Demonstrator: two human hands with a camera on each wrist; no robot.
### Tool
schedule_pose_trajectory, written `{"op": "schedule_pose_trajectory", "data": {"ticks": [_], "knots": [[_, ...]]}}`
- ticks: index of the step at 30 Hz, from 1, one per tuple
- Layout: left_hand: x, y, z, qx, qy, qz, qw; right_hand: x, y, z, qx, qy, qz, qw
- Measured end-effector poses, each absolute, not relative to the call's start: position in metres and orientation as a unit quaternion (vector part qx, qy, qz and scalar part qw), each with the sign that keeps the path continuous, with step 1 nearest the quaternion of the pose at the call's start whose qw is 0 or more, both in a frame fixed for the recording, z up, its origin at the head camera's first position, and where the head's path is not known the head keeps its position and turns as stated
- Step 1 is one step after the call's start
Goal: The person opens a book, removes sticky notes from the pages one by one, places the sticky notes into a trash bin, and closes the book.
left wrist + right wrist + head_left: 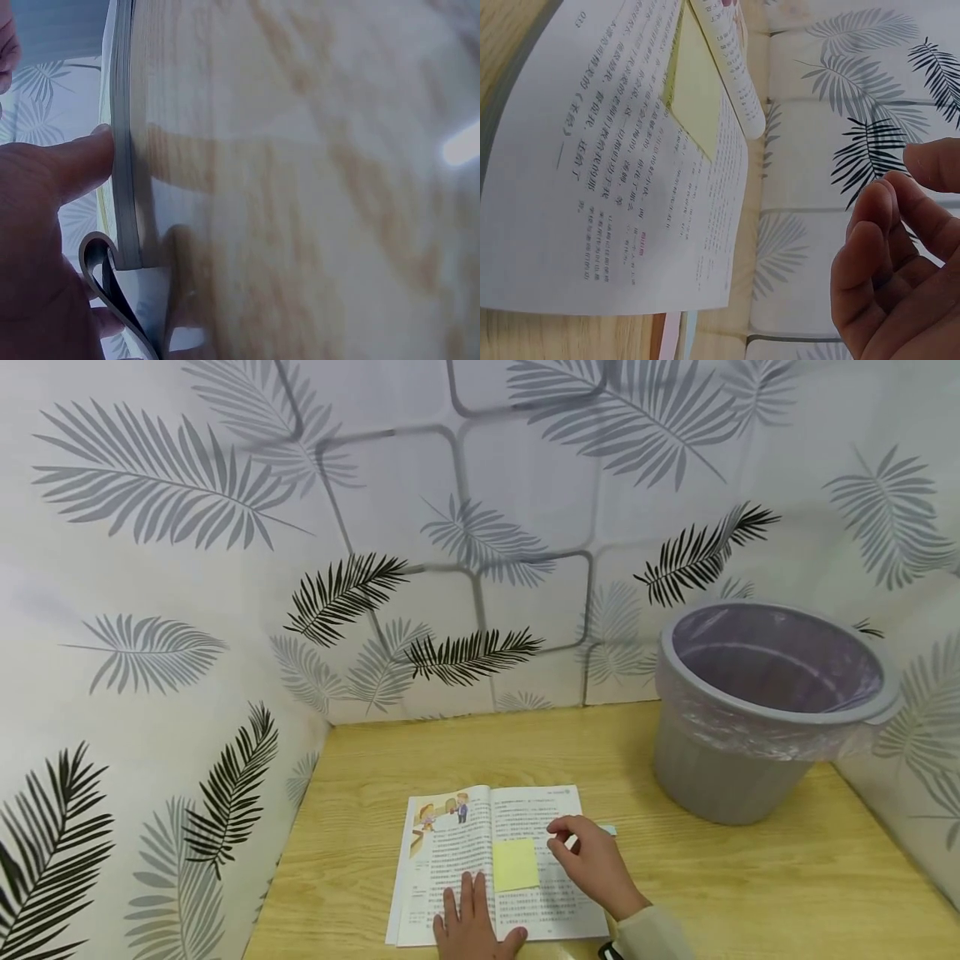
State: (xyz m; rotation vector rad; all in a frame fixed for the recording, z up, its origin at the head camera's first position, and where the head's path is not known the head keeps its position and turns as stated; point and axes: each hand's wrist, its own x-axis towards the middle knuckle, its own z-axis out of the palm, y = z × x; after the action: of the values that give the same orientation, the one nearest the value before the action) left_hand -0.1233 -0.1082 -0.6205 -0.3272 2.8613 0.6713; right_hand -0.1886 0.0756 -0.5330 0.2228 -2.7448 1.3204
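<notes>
An open book (pixel 551 914) with printed text lies on the wooden table, a small illustration at the top of its left page. On the right page, beside the spine, is a yellow sticky note (pixel 515 864). My left hand (pixel 472 922) rests with spread fingers on the lower part of the book. Its thumb (pixel 86 157) touches the book's edge in the left wrist view, where a page corner curls. Over the right page hovers my right hand (pixel 596 864), fingers loosely bent. The right wrist view shows a gap between thumb and fingers (pixel 862 262), with nothing held.
A grey bin (pixel 720 777) with a clear plastic liner stands at the right back of the table (pixel 450 747). Pink and light blue tabs (pixel 691 334) stick out from the book's side. Leaf-patterned covering (pixel 525 510) encloses the back and sides.
</notes>
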Motion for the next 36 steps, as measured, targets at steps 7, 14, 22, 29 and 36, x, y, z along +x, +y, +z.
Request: {"op": "schedule_pose_trajectory", "data": {"ticks": [7,14,22,29,36], "knots": [[-0.124,-0.107,-0.62,-0.113,0.963,0.227,0.093,-0.189,0.07,-0.542,0.074,-0.895,0.439,0.028],[-0.121,-0.108,-0.622,-0.109,0.963,0.232,0.085,-0.187,0.064,-0.552,0.075,-0.897,0.436,-0.015],[-0.121,-0.108,-0.624,-0.115,0.962,0.234,0.083,-0.189,0.059,-0.558,0.082,-0.902,0.424,-0.023],[-0.122,-0.107,-0.622,-0.117,0.962,0.232,0.087,-0.193,0.055,-0.568,0.094,-0.912,0.398,-0.02],[-0.123,-0.106,-0.622,-0.112,0.962,0.233,0.088,-0.196,0.054,-0.572,0.09,-0.92,0.38,-0.034]]}}
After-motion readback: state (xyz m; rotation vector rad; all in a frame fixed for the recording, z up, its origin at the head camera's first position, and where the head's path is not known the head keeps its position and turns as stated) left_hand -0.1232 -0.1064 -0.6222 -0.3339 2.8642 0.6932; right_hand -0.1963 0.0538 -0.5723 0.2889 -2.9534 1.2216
